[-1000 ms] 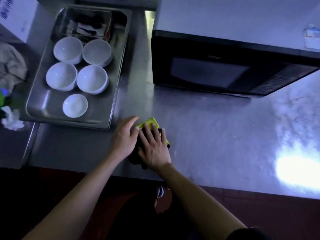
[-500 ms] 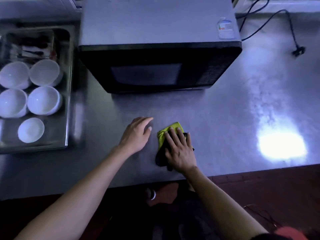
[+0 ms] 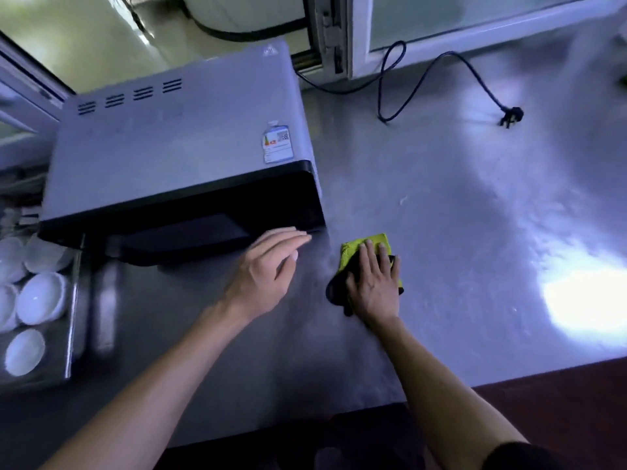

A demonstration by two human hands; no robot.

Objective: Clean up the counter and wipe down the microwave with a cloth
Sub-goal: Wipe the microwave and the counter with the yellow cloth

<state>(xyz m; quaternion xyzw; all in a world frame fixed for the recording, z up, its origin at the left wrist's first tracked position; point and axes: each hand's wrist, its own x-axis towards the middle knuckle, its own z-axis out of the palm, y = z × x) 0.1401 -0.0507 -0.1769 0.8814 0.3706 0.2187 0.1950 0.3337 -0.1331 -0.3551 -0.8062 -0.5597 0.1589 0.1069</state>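
Our right hand (image 3: 373,283) lies flat, fingers straight, pressing the cloth (image 3: 364,247) on the counter (image 3: 475,232) at centre frame. Our left hand (image 3: 268,269), fingers straight and together, is just below the microwave (image 3: 176,154).

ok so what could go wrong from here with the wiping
1. The cloth sits under the flat right hand, pressed rather than gripped, so it may bunch or slip out in a fast stroke.
2. The loose power cord and its plug lie on the counter to the right; a wide sweep could snag them.
3. The left hand is close to the microwave front and might nudge it.
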